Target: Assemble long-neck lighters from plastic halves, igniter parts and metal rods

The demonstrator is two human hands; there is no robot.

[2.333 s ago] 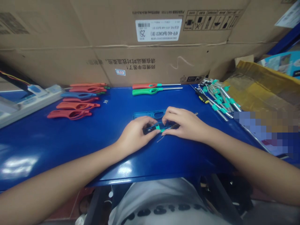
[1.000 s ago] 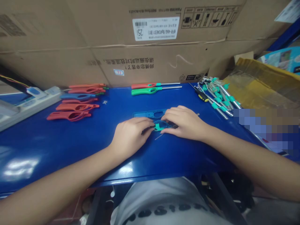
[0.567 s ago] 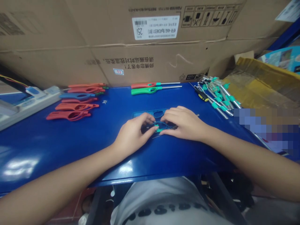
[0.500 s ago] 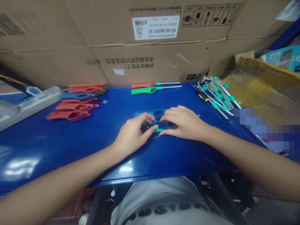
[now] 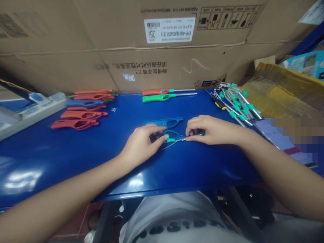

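Note:
Between my hands lies a blue lighter handle half (image 5: 174,132) with a teal trigger piece (image 5: 169,138) in it. My left hand (image 5: 145,140) is closed round its left end, thumb beside the teal piece. My right hand (image 5: 206,130) pinches a thin metal tube (image 5: 188,137) at the handle's right end. A thin pale wire (image 5: 169,145) sticks out below the trigger piece. Just behind lies the other blue handle shell (image 5: 164,121), flat on the table, its left part close to my left fingers.
Red and blue handle shells (image 5: 74,124) lie at left by a white power strip (image 5: 50,105). A red lighter (image 5: 154,92) and a green lighter (image 5: 157,98) rest at the back. Metal tubes with teal pieces (image 5: 236,106) and a screwdriver (image 5: 218,102) are at right, near a cardboard box (image 5: 286,91).
My right hand has moved right, from the handle's middle to the metal tube, uncovering the tube and the rear blue shell. My left hand stays on the handle half.

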